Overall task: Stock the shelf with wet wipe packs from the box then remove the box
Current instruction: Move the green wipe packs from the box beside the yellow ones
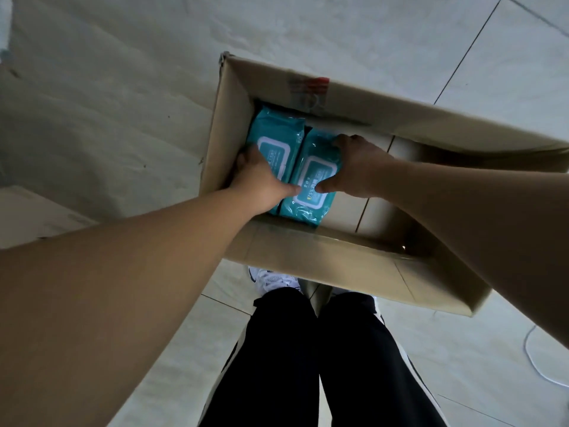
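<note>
From the head view, an open cardboard box (308, 257) sits on the tiled floor. Two teal wet wipe packs (311, 180) lie side by side at its left end; the left hand (261, 177) and right hand (357, 167) clasp them from either side

You stand over the box (354, 263), which sits on the floor (107, 103) just ahead of your shoes (271, 280). Two wet wipe packs (274, 143) lie side by side in the box's left end, against its left wall; the right end holds nothing. Your left hand (261, 177) rests on the left pack, your right hand (354, 167) on the right pack (311, 192). A cable (532, 359) lies on the floor to your right.
</note>
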### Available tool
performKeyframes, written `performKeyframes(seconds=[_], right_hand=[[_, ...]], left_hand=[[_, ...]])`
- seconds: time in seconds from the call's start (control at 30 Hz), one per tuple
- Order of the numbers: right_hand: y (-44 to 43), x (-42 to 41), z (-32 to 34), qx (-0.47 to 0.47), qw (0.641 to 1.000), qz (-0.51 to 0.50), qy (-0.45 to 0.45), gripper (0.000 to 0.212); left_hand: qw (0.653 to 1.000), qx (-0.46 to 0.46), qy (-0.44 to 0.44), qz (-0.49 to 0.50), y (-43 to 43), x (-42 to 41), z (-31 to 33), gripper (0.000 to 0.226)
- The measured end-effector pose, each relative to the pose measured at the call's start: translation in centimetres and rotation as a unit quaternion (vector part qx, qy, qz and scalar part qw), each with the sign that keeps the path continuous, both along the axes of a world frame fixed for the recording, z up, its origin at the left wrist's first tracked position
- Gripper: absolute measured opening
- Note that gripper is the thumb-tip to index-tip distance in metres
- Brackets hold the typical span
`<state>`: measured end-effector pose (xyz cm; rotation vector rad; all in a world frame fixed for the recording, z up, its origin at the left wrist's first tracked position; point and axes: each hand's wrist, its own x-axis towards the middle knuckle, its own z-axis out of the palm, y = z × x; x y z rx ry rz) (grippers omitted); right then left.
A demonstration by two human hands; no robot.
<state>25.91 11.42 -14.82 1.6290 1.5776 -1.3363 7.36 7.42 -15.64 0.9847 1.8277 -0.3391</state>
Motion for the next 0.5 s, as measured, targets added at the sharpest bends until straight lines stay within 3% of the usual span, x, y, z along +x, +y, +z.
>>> performKeyframes(seconds=[0.13, 0.23, 0.4, 0.5], right_hand=[[0.4, 0.4, -2.3, 0.016, 0.999, 0.037, 0.002, 0.115], [0.7, 0.8, -3.0, 0.01, 0.997, 0.061, -0.045, 0.122], [0.1, 2.6, -3.4, -0.005, 0.993, 0.088, -0.082, 0.13], [-0.7, 3.5, -3.8, -0.005, 0.993, 0.074, -0.096, 0.128]], left_hand=[[0.999, 0.01, 0.036, 0.015, -0.4, 0.5, -1.4, 0.117], [0.999, -0.033, 0.038, 0.012, -0.7, 0.8, -1.5, 0.11], [0.993, -0.058, -0.043, 0.097, -2.1, 0.9, -1.5, 0.079], [0.987, -0.075, -0.044, 0.132, -3.1, 1.3, -2.2, 0.09]])
